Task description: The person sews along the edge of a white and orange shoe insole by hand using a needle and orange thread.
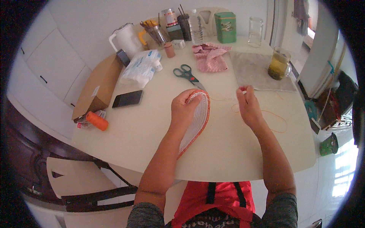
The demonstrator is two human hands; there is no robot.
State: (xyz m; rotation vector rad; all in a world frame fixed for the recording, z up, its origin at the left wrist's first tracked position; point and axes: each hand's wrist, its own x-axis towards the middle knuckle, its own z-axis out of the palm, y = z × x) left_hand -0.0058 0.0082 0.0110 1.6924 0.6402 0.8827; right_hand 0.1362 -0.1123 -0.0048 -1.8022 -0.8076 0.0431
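Observation:
My left hand (185, 109) grips the upper end of a white ridged insole-shaped piece (199, 114) with orange stitching along its rim. An orange thread (218, 99) runs from the rim towards my right hand (248, 107), whose fingers are pinched together at the thread; whether they hold a needle cannot be seen. More thread lies in loops on the table around my right wrist. Just beyond the piece lie scissors with dark green handles (186, 73), their blade tips close to its top edge. An orange thread spool (97, 121) lies at the table's left edge.
A smartphone (127, 99), a cardboard box (98, 85) and a plastic packet (139, 68) are on the left. A pink cloth (211, 58) lies beyond the scissors. A glass mug of tea (279, 64) stands on a grey mat (251, 71). A jug, bottle and green tin (225, 27) line the back.

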